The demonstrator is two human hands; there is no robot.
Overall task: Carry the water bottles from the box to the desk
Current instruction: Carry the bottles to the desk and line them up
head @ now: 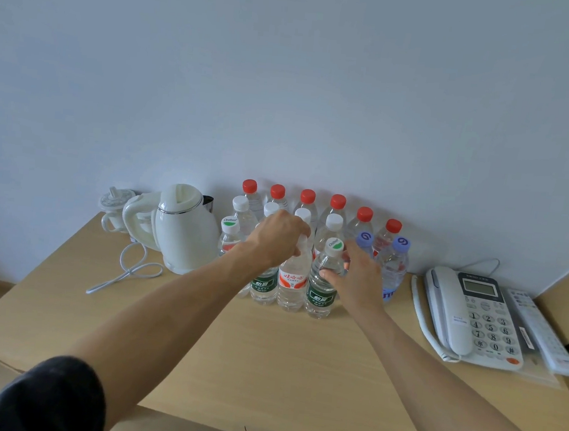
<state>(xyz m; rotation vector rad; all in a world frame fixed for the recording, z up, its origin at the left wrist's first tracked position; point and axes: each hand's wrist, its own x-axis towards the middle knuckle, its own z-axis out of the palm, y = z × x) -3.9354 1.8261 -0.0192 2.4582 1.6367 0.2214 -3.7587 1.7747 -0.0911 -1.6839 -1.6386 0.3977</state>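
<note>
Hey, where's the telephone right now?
In the head view, the telephone sits on the desk at the right, between the water bottles and a remote control.

white kettle (pixel 185 230) left | cord (pixel 127 270) | phone (pixel 470 314) right | remote (pixel 538 330) beside phone

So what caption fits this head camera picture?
Two hands set water bottles beside a kettle.

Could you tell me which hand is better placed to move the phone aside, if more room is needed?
Right, probably. The right hand is on the phone's side; the left hand grips a bottle farther away.
</note>
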